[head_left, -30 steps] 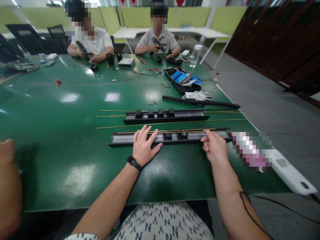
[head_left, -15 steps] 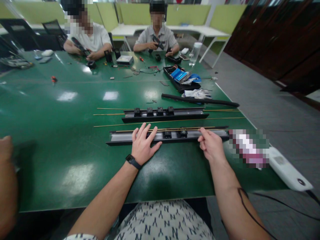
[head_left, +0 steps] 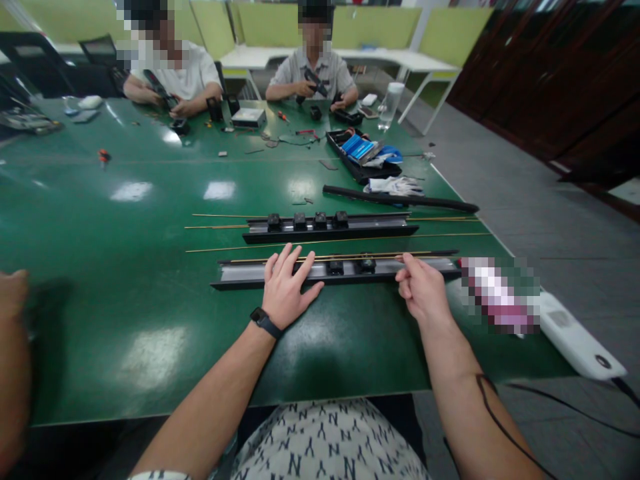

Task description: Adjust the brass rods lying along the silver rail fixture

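Observation:
My left hand, with a dark watch on the wrist, lies with fingers spread across the nearer black-edged channel. Its fingertips reach the thin brass-coloured rods running lengthwise along the channel. Thumb and forefinger of my right hand are pinched at the rods, toward the channel's right part; its other fingers are curled. Between my hands, small black blocks sit in the channel; my left hand covers part of the channel. Just beyond lies a loose brass-coloured rod.
A second channel with several black blocks lies farther back. Behind it are a black tube, white gloves and a black tray. A white power strip stands right. Two people work opposite; another person's arm is at left.
Almost nothing differs. My hands keep their places at the nearer channel, and the view has shifted very slightly.

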`<action>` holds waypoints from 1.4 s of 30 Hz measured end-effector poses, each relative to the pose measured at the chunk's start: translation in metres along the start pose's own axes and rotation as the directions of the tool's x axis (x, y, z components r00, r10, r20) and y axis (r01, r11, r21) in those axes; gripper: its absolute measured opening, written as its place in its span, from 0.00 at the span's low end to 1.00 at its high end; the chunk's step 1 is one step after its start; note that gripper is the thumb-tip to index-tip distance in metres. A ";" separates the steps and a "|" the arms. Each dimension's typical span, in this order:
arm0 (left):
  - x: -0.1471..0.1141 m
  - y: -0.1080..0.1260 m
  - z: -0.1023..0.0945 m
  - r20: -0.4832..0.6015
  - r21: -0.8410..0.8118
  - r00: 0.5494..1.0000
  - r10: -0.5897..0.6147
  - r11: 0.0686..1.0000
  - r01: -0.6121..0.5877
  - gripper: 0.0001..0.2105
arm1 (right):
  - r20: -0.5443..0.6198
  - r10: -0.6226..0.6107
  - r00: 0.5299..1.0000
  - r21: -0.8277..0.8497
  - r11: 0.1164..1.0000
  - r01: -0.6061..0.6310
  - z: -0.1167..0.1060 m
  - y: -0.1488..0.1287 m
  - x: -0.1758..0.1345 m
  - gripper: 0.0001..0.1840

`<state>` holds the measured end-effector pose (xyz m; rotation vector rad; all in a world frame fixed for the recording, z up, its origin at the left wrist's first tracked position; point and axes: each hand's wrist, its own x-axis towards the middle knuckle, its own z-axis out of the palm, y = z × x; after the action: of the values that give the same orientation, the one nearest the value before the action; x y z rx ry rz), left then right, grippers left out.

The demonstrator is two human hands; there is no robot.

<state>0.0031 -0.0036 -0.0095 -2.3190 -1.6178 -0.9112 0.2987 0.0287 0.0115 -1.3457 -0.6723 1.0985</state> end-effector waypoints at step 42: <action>0.001 0.001 -0.002 0.022 -0.007 1.000 -0.003 1.000 0.003 0.29 | -0.172 -0.230 0.958 -0.082 0.972 0.219 0.003 -0.001 -0.004 0.15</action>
<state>0.0036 -0.0043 -0.0068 -2.3397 -1.6298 -0.8973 0.2947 0.0259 0.0134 -1.3660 -0.7100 0.7692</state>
